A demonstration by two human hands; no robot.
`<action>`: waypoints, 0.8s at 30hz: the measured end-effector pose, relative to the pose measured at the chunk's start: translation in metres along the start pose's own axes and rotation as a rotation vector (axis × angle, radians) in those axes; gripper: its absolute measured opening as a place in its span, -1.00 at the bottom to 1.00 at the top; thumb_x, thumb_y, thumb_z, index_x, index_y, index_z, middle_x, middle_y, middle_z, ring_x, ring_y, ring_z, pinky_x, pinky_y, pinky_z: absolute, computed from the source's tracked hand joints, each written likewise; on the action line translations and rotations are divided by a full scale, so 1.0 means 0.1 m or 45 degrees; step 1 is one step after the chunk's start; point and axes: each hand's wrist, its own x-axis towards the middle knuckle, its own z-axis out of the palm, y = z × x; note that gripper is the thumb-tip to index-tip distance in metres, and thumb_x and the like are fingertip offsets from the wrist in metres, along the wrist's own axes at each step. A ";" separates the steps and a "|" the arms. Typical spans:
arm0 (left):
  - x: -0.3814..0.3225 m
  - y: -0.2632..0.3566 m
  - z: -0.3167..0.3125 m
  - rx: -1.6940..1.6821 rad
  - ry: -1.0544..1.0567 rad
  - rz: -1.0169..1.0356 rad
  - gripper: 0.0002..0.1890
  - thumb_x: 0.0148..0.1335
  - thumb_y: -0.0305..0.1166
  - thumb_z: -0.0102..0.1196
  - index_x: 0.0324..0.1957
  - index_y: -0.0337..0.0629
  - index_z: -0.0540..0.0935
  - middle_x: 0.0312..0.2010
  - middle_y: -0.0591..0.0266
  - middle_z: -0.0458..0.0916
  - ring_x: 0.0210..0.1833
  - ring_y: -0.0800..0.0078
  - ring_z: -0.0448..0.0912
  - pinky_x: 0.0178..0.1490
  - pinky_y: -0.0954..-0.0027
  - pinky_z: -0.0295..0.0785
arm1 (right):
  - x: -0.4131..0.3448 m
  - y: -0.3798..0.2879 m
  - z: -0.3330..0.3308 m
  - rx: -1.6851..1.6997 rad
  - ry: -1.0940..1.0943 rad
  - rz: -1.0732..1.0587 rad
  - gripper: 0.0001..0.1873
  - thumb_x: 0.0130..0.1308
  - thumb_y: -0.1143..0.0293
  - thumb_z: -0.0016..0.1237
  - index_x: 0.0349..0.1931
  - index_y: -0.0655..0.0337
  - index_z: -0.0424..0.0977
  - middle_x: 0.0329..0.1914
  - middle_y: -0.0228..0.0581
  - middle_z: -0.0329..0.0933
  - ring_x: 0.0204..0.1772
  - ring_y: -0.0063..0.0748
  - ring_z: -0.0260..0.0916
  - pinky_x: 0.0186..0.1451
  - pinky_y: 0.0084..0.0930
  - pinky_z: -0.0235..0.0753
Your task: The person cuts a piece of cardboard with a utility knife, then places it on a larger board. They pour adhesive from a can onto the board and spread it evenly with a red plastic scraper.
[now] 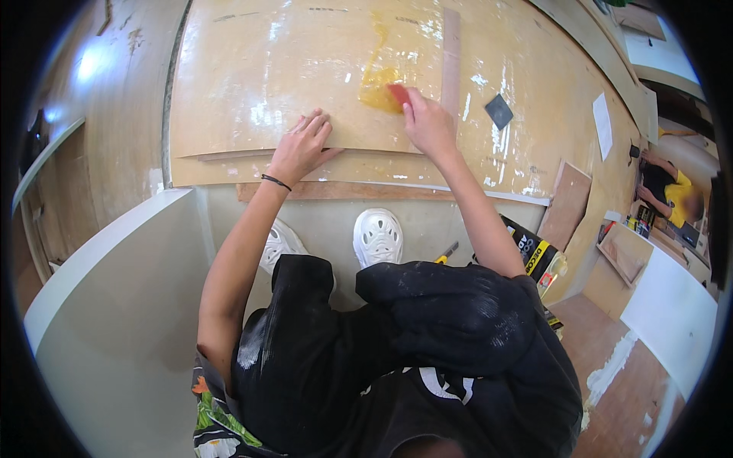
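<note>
A thin plywood sheet (240,114) lies before me on top of a larger sheet, its near edge slightly raised. My left hand (307,139) presses flat near that edge, holding nothing, with the thumb by the rim. My right hand (426,120) grips a red spreader (399,97), slightly blurred, whose edge meets a puddle of yellow glue (375,86). From the puddle a thin yellow trail runs towards the far side of the sheet. Right of my right hand, a pinkish wood strip (450,57) lies on the boards.
A dark square pad (499,111) and white paper (602,126) lie to the right. Near my feet are a yellow utility knife (446,253) and a black adhesive container (529,249). A white-edged panel (109,246) stands at left. A person in a yellow shirt (680,197) works at far right.
</note>
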 end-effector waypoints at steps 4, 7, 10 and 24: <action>-0.04 0.00 -0.02 -0.142 0.056 -0.095 -0.44 0.18 -0.08 0.34 -0.01 -0.41 0.56 0.19 0.03 0.52 0.36 0.09 0.45 0.26 0.17 0.54 | 0.07 -0.02 -0.05 0.090 0.181 0.054 -0.74 0.44 0.30 -0.07 0.05 0.15 0.43 -0.30 0.07 0.65 -0.20 0.19 0.62 -0.15 0.05 0.56; -0.08 0.00 -0.01 -0.150 0.119 -0.072 -0.47 0.18 -0.11 0.33 -0.05 -0.43 0.57 0.18 0.02 0.53 0.37 0.10 0.43 0.28 0.17 0.53 | 0.26 0.07 -0.17 0.086 0.243 0.064 -0.73 0.43 0.31 -0.07 0.07 0.17 0.43 -0.31 0.08 0.64 -0.20 0.19 0.62 -0.15 0.05 0.56; -0.09 -0.01 0.01 -0.127 0.144 -0.067 -0.47 0.17 -0.14 0.36 -0.01 -0.42 0.58 0.18 0.07 0.54 0.33 0.11 0.48 0.21 0.17 0.56 | 0.34 0.09 -0.17 -0.005 0.125 -0.020 -0.70 0.44 0.31 -0.07 0.11 0.16 0.43 -0.30 0.10 0.64 -0.19 0.20 0.61 -0.14 0.04 0.56; -0.29 -0.01 -0.05 0.030 0.214 -0.430 -0.29 0.09 0.12 0.35 0.08 -0.28 0.55 0.26 0.00 0.43 0.33 0.04 0.39 0.30 0.08 0.35 | 1.27 -0.15 0.18 0.961 0.253 0.091 -0.67 0.36 0.36 0.06 0.09 0.23 0.49 -0.06 0.06 0.67 0.04 -0.02 0.64 0.13 -0.24 0.57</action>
